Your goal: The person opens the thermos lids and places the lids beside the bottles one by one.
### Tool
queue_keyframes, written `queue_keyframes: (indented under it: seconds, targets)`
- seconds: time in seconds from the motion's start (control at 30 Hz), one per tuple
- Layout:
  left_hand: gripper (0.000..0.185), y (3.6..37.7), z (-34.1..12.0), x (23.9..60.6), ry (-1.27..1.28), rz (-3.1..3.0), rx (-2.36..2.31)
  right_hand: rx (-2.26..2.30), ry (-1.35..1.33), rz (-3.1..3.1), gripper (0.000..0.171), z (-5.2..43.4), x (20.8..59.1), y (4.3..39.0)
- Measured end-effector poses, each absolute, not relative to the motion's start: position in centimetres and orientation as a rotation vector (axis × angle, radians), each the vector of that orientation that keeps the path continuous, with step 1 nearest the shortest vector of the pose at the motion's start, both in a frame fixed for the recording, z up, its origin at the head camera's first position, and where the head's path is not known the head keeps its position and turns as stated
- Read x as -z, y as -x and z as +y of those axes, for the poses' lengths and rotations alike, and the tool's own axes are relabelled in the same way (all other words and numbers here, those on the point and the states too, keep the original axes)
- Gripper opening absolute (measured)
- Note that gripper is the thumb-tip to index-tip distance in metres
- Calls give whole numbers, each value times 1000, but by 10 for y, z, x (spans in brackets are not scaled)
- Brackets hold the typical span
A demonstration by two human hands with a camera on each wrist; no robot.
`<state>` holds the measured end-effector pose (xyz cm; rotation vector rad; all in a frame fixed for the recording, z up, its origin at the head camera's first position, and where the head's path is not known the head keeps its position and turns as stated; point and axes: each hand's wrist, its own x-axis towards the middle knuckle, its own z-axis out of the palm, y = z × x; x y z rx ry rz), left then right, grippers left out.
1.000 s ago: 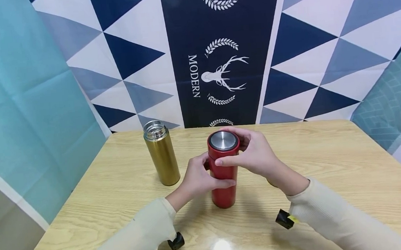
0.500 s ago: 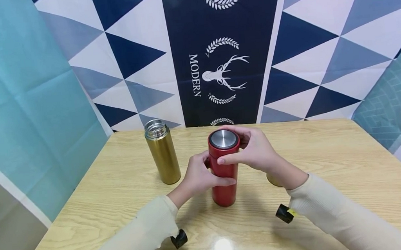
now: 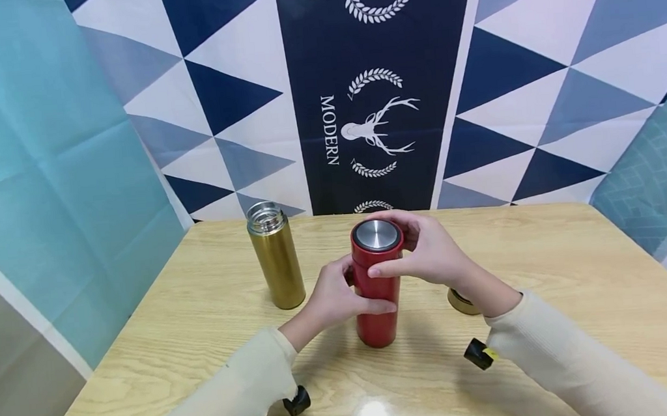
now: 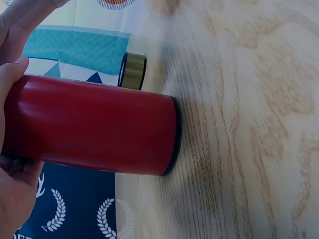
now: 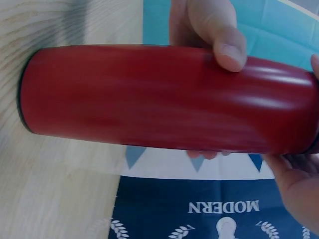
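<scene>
A red flask stands upright on the wooden table, near the middle and toward the person. The left hand wraps round its body about halfway up, thumb across the front and fingers curled behind. The right hand grips the top of the flask, fingers curled round the red lid, whose flat silver disc faces up. In the left wrist view the flask lies across the frame with its base on the table, and the left hand's thumb presses on its side. In the right wrist view the flask fills the frame; a thumb of the left hand lies on its upper side, and the right hand holds the lid end at the right edge. To the left of the red flask, well apart, a gold flask stands upright with its mouth open. A gold cap lies on the table just behind the right wrist, partly hidden by it; it also shows beyond the red flask in the left wrist view. A patterned blue and white cloth hangs behind the table.
</scene>
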<state>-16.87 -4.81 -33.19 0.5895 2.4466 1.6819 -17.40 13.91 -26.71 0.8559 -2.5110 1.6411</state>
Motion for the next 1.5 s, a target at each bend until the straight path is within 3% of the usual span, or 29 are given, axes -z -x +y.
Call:
queue_keyframes:
  seconds: [0.37, 0.67, 1.5]
  targets:
    - [65, 165, -46, 331, -587, 2483, -1688, -1636, -648, -2533, 77, 134, 256, 154]
    - [69, 161, -46, 334, -569, 2432, -1760, -1550, -483, -2470, 67, 123, 258, 138]
    - [65, 170, -53, 335, -643, 2394, -1676, -1378, -654, -2557, 68, 136, 255, 152]
